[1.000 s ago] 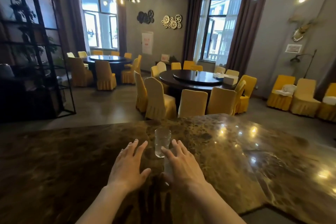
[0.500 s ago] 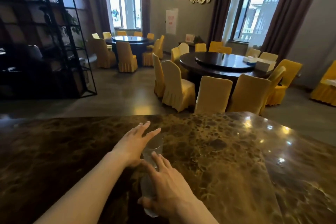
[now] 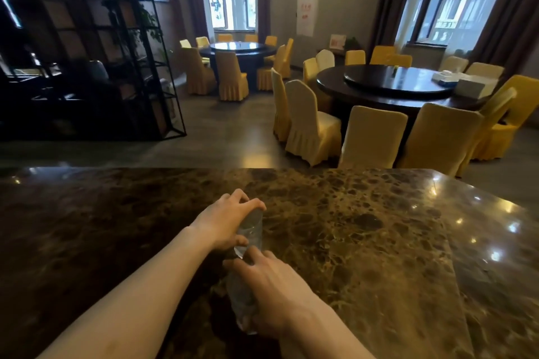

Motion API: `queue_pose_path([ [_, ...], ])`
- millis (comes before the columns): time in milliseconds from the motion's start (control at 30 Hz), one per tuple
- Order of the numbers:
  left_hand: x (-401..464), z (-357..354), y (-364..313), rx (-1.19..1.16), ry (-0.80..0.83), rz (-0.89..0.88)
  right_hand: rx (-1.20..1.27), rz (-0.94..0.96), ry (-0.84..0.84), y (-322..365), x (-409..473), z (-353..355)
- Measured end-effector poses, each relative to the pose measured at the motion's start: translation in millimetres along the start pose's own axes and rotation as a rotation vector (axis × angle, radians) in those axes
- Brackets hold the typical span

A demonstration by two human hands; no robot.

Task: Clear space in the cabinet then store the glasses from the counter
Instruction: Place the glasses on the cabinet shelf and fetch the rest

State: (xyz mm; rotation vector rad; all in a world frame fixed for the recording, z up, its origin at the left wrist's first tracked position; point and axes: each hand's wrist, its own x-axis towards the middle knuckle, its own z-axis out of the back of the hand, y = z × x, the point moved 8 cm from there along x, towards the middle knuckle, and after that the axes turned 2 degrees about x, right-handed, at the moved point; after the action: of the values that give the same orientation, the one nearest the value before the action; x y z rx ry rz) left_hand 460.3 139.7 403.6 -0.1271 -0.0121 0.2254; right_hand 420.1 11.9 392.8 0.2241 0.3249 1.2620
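Note:
Two clear drinking glasses stand on the dark marble counter (image 3: 364,227). My left hand (image 3: 224,220) grips the far glass (image 3: 251,230), fingers over its rim and thumb against its side. Closer to me, my right hand (image 3: 274,288) wraps round the near glass (image 3: 240,294), which shows below and left of my fingers. The two glasses sit close together, one behind the other. The cabinet is not in view.
The counter's far edge runs across the middle of the view, and its right corner is at the right. Beyond it are round dining tables (image 3: 393,87) with yellow covered chairs (image 3: 373,140) and a black metal shelf frame (image 3: 87,46) at left.
Both hands were held open beside the glasses a second ago; now each has closed round a glass. The camera has moved closer and tilted down.

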Motion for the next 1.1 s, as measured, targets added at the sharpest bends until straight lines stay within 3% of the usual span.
queue_pose_path([
  [267,-90,32,10,0.006,-0.100,0.116,-0.057,-0.083,-0.139,20,-27,18],
  [600,-262,66,24,-0.053,-0.148,0.147,-0.092,-0.228,-0.254,108,-93,41],
  [833,-373,54,15,-0.068,-0.122,0.108,-0.068,-0.293,-0.283,180,-147,12],
  [1100,-433,12,0,-0.079,-0.060,0.110,-0.022,-0.302,-0.273,211,-193,-40],
])
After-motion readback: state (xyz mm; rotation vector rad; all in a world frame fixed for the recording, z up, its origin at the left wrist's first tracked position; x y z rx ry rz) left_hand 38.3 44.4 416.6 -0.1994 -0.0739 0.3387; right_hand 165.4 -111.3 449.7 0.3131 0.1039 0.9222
